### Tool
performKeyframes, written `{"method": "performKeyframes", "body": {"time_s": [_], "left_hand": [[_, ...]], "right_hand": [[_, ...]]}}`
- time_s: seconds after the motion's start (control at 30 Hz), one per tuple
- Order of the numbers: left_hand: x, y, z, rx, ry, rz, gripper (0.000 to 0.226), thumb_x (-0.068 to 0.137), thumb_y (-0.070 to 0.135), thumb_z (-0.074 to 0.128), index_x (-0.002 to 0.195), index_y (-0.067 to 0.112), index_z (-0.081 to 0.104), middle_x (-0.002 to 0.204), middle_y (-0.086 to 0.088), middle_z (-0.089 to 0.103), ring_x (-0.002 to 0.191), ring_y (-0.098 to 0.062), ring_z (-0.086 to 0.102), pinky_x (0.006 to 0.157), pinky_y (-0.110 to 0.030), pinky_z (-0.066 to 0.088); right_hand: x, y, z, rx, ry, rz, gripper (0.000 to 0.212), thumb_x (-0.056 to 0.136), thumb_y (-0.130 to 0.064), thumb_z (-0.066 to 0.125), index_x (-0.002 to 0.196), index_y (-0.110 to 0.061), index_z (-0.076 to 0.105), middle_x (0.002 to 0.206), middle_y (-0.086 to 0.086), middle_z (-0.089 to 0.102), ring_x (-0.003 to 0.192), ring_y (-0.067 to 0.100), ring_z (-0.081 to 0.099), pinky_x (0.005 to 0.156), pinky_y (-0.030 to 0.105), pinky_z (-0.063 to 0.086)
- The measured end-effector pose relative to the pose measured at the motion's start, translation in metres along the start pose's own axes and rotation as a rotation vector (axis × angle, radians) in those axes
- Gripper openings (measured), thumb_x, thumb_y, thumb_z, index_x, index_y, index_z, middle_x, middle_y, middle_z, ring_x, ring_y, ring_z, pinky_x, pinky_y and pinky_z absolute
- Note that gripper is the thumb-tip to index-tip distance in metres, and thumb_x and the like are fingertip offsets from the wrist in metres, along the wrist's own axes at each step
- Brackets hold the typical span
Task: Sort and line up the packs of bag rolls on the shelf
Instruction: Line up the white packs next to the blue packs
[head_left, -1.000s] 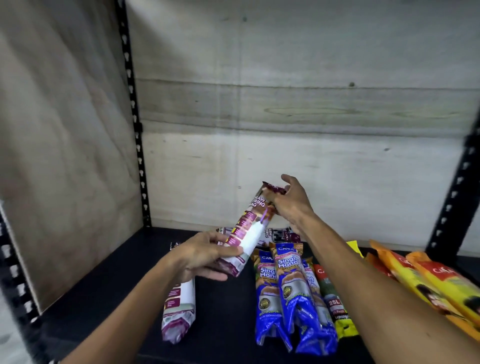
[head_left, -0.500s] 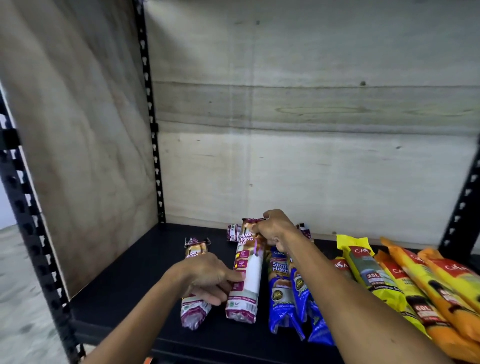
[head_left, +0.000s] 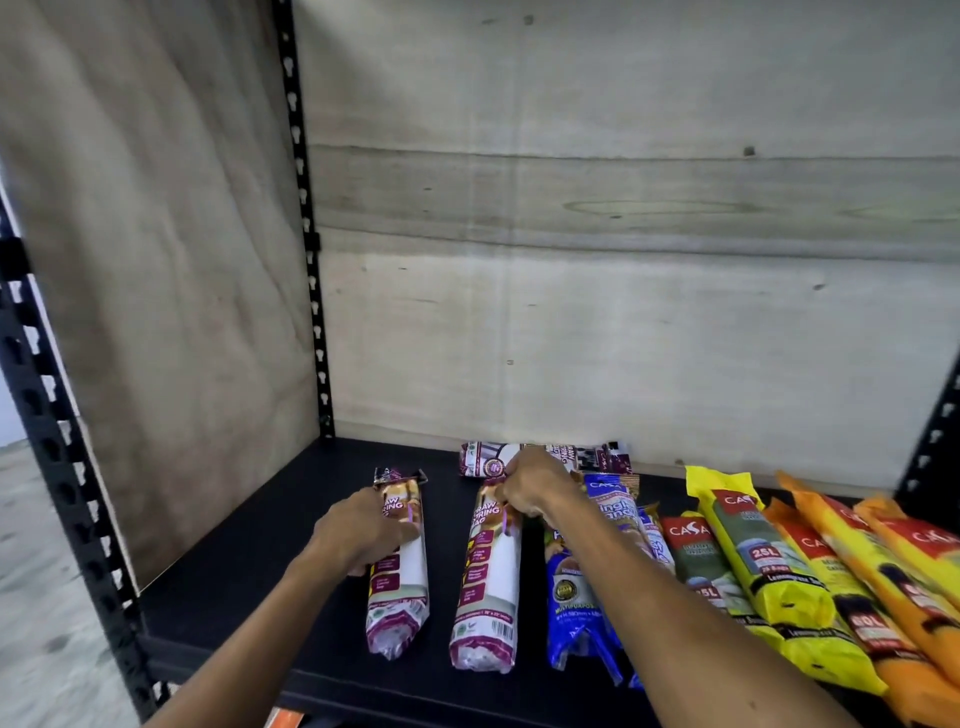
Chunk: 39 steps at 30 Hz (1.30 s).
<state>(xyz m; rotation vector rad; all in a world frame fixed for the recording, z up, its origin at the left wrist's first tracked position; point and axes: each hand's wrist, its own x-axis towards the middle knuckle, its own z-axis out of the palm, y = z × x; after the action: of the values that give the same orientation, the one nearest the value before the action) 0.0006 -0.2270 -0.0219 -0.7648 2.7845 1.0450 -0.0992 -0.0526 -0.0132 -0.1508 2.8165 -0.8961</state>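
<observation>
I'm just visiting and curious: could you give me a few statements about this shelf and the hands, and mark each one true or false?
1. Two white and maroon drawstring packs lie side by side, lengthwise, on the black shelf. True: the left pack and the right pack.
2. The left hand is on a blue pack. False: it rests on the left pack.
3. The right hand is at the top end of the right pack. True.
4. The yellow and orange packs sit at the far left. False: they lie on the right.
5. Another white and maroon pack lies crosswise at the back. True.
</observation>
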Motion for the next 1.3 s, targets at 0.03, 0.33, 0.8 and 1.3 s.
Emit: {"method": "performKeyframes", "body": {"time_s": [0.03, 0.33, 0.8, 1.3], "left_hand": [[0.001, -0.001, 0.001, -0.038, -0.002, -0.001, 0.047, 0.08, 0.041, 0.074, 0.113, 0.018, 0.051, 0.103, -0.006, 0.067, 0.09, -0.022, 0.07, 0.08, -0.038, 0.062], [0.002, -0.001, -0.001, -0.045, -0.003, 0.075, 0.043, 0.077, 0.043, 0.078, 0.105, 0.025, 0.05, 0.093, 0.004, 0.065, 0.086, -0.017, 0.068, 0.086, -0.04, 0.058], [0.019, -0.005, -0.002, -0.081, -0.096, 0.127, 0.05, 0.078, 0.035, 0.079, 0.12, 0.022, 0.053, 0.104, 0.002, 0.064, 0.088, -0.013, 0.064, 0.071, -0.028, 0.051], [0.095, 0.083, 0.018, 0.029, 0.027, 0.28, 0.062, 0.086, 0.048, 0.065, 0.133, 0.009, 0.055, 0.135, -0.008, 0.06, 0.122, -0.025, 0.056, 0.102, -0.033, 0.045]], "right_hand": [[0.001, 0.0, 0.002, -0.035, -0.003, -0.002, 0.033, 0.088, -0.024, 0.074, 0.113, -0.002, 0.068, 0.111, 0.013, 0.073, 0.103, 0.028, 0.069, 0.091, 0.037, 0.057], [-0.011, -0.015, 0.003, -0.312, -0.04, -0.065, 0.031, 0.095, -0.023, 0.064, 0.118, -0.003, 0.061, 0.124, 0.014, 0.067, 0.113, 0.028, 0.067, 0.096, 0.035, 0.055], [-0.006, -0.021, -0.004, -0.466, -0.04, -0.129, 0.034, 0.092, -0.03, 0.066, 0.115, -0.005, 0.063, 0.119, 0.012, 0.067, 0.107, 0.028, 0.064, 0.079, 0.031, 0.05], [0.061, 0.047, -0.091, -0.335, -0.048, 0.064, 0.05, 0.095, -0.042, 0.06, 0.115, 0.003, 0.065, 0.12, 0.016, 0.067, 0.102, 0.027, 0.064, 0.076, 0.029, 0.044]]}}
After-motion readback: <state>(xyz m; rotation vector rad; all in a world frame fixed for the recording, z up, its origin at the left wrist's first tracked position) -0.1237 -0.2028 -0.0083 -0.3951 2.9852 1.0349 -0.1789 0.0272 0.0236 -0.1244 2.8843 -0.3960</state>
